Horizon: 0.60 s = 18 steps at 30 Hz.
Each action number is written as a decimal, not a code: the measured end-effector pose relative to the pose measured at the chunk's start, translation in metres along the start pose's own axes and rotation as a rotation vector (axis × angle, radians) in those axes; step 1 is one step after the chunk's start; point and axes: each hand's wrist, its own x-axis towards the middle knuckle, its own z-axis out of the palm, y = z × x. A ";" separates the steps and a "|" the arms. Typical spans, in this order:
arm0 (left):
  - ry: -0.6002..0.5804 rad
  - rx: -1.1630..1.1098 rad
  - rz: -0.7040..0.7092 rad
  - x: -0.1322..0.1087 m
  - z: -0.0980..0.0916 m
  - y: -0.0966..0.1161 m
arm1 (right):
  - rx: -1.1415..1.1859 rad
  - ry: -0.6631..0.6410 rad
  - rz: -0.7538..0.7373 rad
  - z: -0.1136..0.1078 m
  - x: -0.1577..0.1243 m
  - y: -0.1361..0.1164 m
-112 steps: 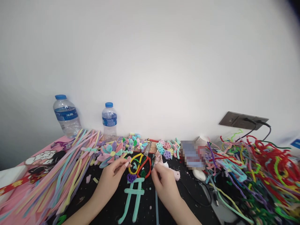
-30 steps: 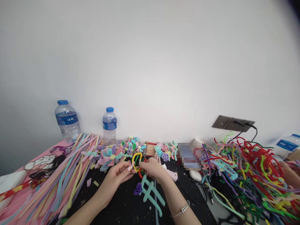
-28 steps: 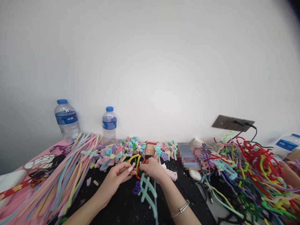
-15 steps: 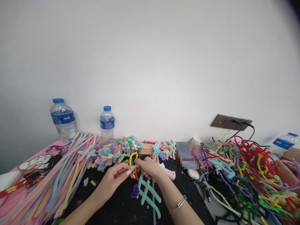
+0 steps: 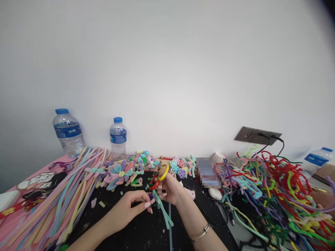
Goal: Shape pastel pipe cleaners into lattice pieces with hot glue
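Note:
A craft piece of fuzzy pipe cleaners is between my hands above the black mat. My right hand (image 5: 169, 186) grips it near the top, where a yellow loop (image 5: 163, 173) and a red loop (image 5: 154, 182) stick up by the fingers. Crossed teal pipe cleaners (image 5: 163, 211) hang below, seen nearly edge-on. My left hand (image 5: 137, 206) is closed in a pinch at the piece's left side, on a small purple pipe-cleaner loop (image 5: 150, 197) that the fingers mostly cover. A green, yellow and pink loop (image 5: 136, 182) lies just beyond the left hand.
Pastel pipe cleaners (image 5: 75, 195) lie in a long bundle at left; a tangled multicoloured heap (image 5: 282, 188) covers the right. Fuzzy flowers (image 5: 120, 173) line the back. Water bottles (image 5: 118, 137) stand by the wall. A white mouse-shaped object (image 5: 215, 193) sits beside a blurred panel (image 5: 208, 172).
My right hand has raised and turned the piece, so the teal lattice went from flat and spread to nearly edge-on. My left hand moved down to the purple loop.

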 end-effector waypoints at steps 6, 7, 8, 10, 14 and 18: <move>-0.077 0.113 0.027 -0.003 0.009 0.006 | 0.263 -0.140 0.118 -0.001 -0.009 0.000; -0.078 0.123 0.034 -0.004 0.010 0.006 | 0.284 -0.165 0.131 -0.002 -0.010 -0.001; -0.074 0.137 0.044 -0.004 0.010 0.006 | 0.301 -0.188 0.141 -0.002 -0.012 -0.002; -0.070 0.163 0.062 -0.004 0.011 0.006 | 0.323 -0.223 0.154 -0.003 -0.015 -0.003; -0.056 0.224 0.067 -0.004 0.008 0.007 | 0.339 -0.229 0.113 -0.008 -0.019 -0.005; 0.005 0.331 0.023 -0.004 0.001 0.003 | 0.310 -0.181 -0.004 -0.015 -0.026 -0.008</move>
